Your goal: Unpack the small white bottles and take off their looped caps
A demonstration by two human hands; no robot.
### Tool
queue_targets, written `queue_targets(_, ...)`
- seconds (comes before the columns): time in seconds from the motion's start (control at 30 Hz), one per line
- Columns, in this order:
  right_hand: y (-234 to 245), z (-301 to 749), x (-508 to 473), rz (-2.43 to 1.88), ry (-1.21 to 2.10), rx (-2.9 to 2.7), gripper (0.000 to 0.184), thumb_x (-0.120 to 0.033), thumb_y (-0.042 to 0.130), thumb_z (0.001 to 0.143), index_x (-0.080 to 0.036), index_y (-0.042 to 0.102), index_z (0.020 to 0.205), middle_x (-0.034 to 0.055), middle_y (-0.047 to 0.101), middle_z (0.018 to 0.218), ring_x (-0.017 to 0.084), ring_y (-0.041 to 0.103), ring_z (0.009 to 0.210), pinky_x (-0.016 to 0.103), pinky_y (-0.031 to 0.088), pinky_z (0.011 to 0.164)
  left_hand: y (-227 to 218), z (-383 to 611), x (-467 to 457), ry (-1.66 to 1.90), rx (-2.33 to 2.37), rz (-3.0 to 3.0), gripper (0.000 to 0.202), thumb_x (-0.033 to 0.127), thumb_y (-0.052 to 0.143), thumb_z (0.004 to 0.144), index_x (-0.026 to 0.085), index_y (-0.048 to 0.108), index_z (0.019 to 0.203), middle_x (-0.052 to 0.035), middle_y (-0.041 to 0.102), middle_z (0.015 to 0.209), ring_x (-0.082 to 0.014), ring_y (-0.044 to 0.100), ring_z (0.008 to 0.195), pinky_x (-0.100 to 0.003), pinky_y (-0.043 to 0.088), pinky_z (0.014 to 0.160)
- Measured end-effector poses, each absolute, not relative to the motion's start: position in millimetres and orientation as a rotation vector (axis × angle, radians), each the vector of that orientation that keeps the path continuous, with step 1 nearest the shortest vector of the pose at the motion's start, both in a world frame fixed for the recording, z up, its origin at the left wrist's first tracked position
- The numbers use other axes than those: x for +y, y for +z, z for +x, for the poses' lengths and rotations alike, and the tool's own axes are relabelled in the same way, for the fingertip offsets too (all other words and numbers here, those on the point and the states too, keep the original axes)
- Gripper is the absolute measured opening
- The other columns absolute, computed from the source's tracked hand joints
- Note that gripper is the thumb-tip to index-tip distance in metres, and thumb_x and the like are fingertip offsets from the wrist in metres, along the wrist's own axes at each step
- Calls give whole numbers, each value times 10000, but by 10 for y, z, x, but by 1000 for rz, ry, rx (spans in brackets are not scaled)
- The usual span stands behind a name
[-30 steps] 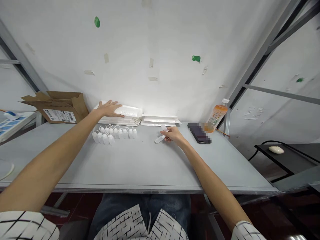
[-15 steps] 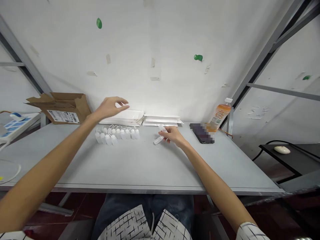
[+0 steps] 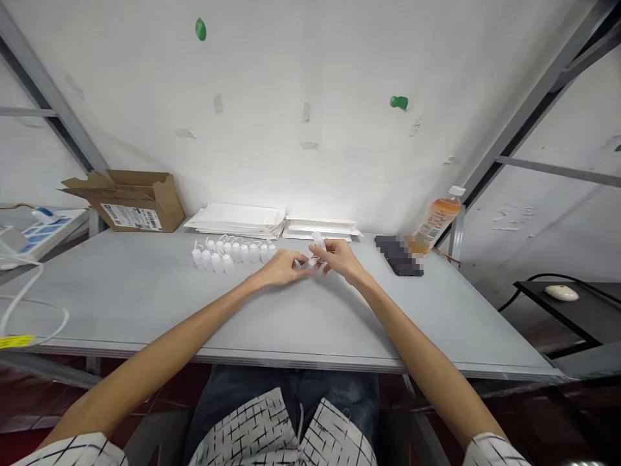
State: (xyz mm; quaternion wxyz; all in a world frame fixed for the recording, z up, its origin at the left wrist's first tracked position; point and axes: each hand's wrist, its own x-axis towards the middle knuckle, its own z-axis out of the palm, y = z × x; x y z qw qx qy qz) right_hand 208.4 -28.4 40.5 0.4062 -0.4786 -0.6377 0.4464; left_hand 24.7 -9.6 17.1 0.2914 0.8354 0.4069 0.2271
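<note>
Just right of the table's middle, my two hands meet over translucent white plastic tube-like pieces. My right hand [image 3: 338,259] is closed, with an upper tube piece [image 3: 318,239] sticking up past its thumb and fingers. Between the hands shows the lower tube piece [image 3: 311,263], its far end at the fingertips of my left hand [image 3: 284,267], which are closed around it. Whether the two pieces are joined is hidden by the fingers. To the left of my left hand stand several small white bottles [image 3: 216,262] in rows, some with thin loops on top.
White flat envelopes [image 3: 237,219] lie stacked at the wall, a second stack [image 3: 320,226] beside them. An open cardboard box [image 3: 140,210] is at back left. A phone [image 3: 400,257] and an orange drink bottle [image 3: 436,223] are at right. A white cable [image 3: 29,278] crosses the left edge.
My left hand has come down and right from above the envelopes to the lower tube piece, closing on it. My right hand stays near its place with the tube pieces. The view has shifted slightly.
</note>
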Motion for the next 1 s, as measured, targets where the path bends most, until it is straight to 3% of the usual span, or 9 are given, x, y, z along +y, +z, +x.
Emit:
queue_targets(0.2,417,2306,-191,-1479,500,-1698,320,-379,549,895,-183,482,651,-23,543,507,80,475,353,213,385,407,-19,176,-99,733,1062,1845,408,508,736,676,153,676,868,-96,694,1012,-62,502,422,-279,440,508)
queue_targets(0.3,405,2429,-163,-1508,571,-1736,157,-328,589,868,-189,515,871,-70,536,471,92,469,316,216,403,419,-72,183,-95,787,1060,1831,410,497,725,691,163,660,919,-102,704,999,-92,537,465,-276,447,499)
queue_targets(0.4,370,2452,-154,-1535,746,-1710,291,-301,628,838,-202,433,1029,-86,562,475,120,508,321,213,405,381,-66,192,-109,794,1088,1887,372,479,713,698,162,642,878,-76,696,999,-78,518,467,-254,414,493)
queue_targets(0.5,358,2410,-162,-1529,846,-1732,279,-301,642,830,-208,425,979,-68,583,490,128,537,336,203,400,355,-22,196,-126,810,1154,1983,331,454,711,687,154,620,796,-14,667,823,-55,438,438,-232,344,481)
queue_targets(0.63,401,2369,-194,-1508,762,-1825,190,-284,681,782,-176,524,780,-18,606,529,110,553,374,194,398,373,16,197,-118,827,1212,2058,303,435,708,678,159,609,753,81,424,480,-70,339,438,-219,264,477)
queue_targets(0.73,431,2374,-212,-1528,743,-1865,187,-262,724,710,-157,572,681,-30,556,472,90,513,371,202,396,415,9,193,-102,812,1207,2055,303,438,700,685,159,616,766,94,367,453,-71,306,440,-219,243,480)
queue_targets(1.0,357,2305,-218,-1429,1049,-2028,142,-208,700,626,-164,614,730,-67,493,465,89,446,382,226,348,420,-52,181,-78,769,1180,2098,277,423,690,695,156,621,729,81,391,457,-75,312,455,-219,238,477)
